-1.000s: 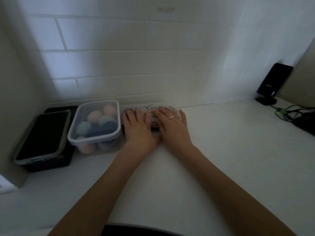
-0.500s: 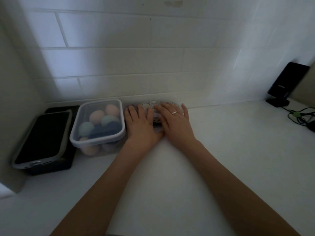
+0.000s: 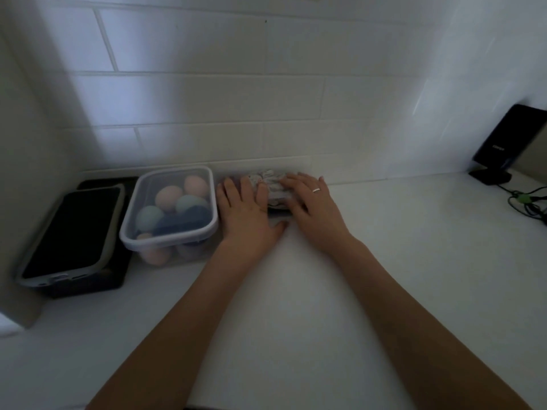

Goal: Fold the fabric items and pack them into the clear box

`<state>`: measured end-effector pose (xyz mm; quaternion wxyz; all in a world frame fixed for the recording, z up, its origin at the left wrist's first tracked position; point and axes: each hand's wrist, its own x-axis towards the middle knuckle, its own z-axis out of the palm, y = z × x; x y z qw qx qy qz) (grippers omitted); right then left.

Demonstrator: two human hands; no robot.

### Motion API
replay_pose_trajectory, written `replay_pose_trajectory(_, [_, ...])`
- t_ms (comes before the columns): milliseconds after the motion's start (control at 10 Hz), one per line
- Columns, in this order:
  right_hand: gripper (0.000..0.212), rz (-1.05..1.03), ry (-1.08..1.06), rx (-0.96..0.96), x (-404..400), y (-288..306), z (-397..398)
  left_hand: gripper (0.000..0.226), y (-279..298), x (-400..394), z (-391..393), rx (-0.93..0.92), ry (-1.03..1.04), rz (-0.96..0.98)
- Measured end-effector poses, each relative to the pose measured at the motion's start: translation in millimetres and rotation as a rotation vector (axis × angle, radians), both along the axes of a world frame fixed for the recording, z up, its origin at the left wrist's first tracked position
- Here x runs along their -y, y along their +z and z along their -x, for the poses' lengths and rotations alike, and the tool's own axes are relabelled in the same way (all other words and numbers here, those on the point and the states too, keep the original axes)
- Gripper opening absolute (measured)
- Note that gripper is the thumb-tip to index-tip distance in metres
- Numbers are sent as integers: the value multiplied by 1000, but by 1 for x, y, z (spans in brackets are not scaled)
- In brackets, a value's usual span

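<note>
Clear box against wall; both hands flat on top.

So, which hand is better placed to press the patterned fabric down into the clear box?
Probably the right hand: its fingers already lie on the patterned fabric in the clear box; the left hand lies mostly beside it.
</note>
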<state>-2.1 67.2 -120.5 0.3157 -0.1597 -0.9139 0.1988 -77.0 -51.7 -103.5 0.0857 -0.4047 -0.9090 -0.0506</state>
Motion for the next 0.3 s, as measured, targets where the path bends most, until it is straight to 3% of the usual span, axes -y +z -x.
replay_pose_trajectory(100, [26, 270, 52, -63, -4, 22, -9, 89, 5, 1, 0, 12, -9, 27])
replay_pose_trajectory(200, [20, 452, 104, -80, -12, 47, -14, 75, 13, 5, 1, 56, -135, -148])
replay_pose_trajectory(300, [20, 596, 253, -292, -15, 82, -26, 60, 38, 20, -3, 409, -374, -503])
